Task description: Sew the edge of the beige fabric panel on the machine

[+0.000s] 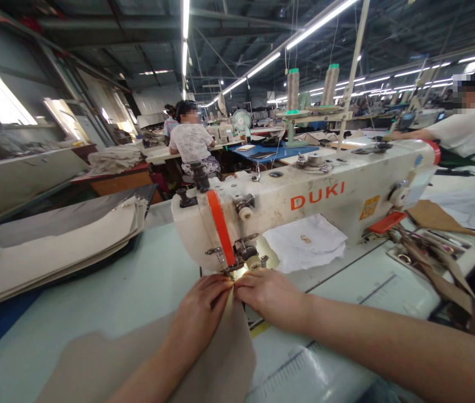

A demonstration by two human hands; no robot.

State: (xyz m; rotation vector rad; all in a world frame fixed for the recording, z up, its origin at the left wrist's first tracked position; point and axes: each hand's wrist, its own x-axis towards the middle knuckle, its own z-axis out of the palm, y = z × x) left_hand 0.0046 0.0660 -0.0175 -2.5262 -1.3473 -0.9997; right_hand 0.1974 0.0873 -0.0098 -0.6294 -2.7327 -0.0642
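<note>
Both my hands are at the needle end of a white sewing machine (pixel 271 196) marked DUKI. My left hand (pixel 203 308) pinches the edge of a beige piece of fabric (pixel 233 352) right before the presser foot. From the other side, my right hand (pixel 273 299) has its fingertips pressed together on the same edge, almost touching the left ones. The fabric hangs back toward me, partly under my left forearm. A small lamp lights the spot. Needle and fingertips are partly hidden by the hands and machine head.
Stacked beige panels (pixel 94 235) lie at the left. White cloth (pixel 304 243) is behind the needle area. A tray with straps (pixel 438 263) sits at the right. Thread cones (pixel 293 92) stand beyond the machine. Co-workers (pixel 191 137) are at other tables, one person (pixel 472 129) close at right.
</note>
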